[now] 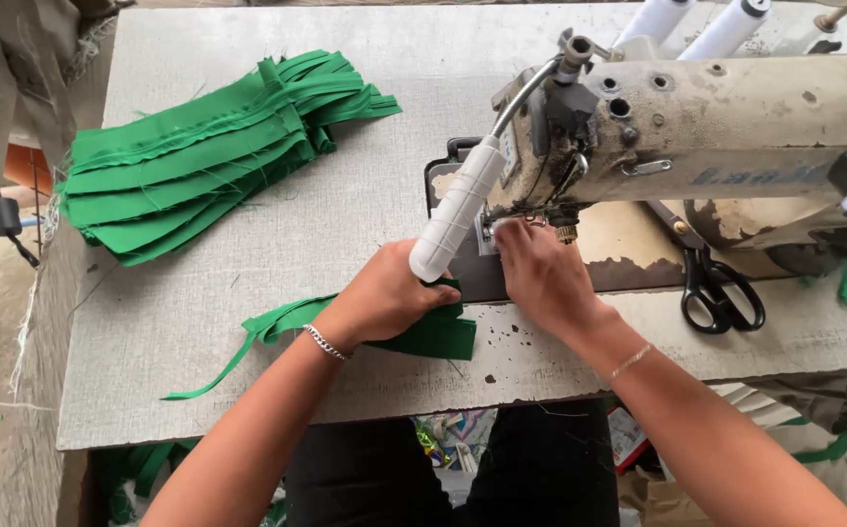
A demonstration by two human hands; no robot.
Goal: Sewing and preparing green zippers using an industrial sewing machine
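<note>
green fabric piece (423, 335) lies at six o'clock of the needle, pinned flat under your left hand (389, 298), fingers curled down on it; your right hand (540, 273) fingers press flat at the presser foot. keep edges aligned, fingertips off the needle line.

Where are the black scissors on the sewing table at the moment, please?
In the head view the black scissors lie on the table's right side, under the sewing machine arm, right of the right hand.
</note>
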